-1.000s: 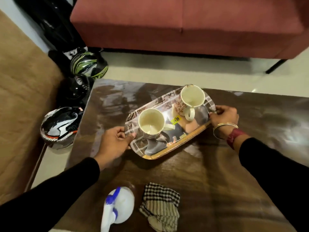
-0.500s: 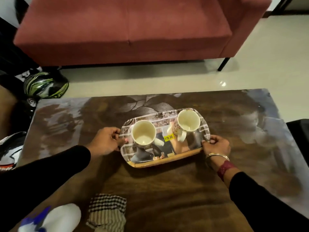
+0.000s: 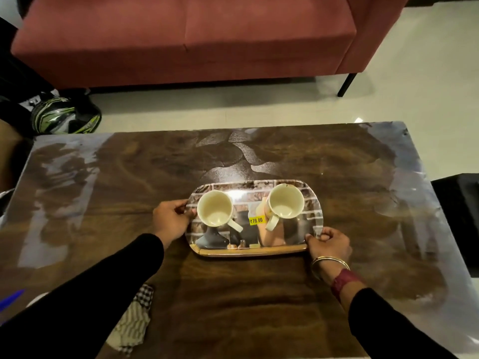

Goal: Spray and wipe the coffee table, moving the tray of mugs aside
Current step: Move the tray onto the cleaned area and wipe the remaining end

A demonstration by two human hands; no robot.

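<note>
A glossy printed tray [image 3: 248,251] sits near the middle of the dark wooden coffee table [image 3: 259,307], a little right of centre. Two cream mugs stand on it: the left mug [image 3: 215,212] and the right mug [image 3: 284,204], both empty. My left hand [image 3: 171,220] grips the tray's left end. My right hand [image 3: 329,244] grips its front right corner. A checked cloth [image 3: 134,322] lies crumpled at the table's front left. Only the blue trigger tip of the spray bottle [image 3: 11,299] shows at the left edge, the rest hidden by my left sleeve.
A red sofa [image 3: 186,40] stands beyond the table across a strip of pale floor. A green and black helmet [image 3: 64,116] lies on the floor at the far left corner. A dark object [image 3: 458,203] sits off the table's right edge.
The tray with its mugs has shifted rightward along the table and turned square to me. The view swung right, so the bottle and cloth slid toward the left edge.
</note>
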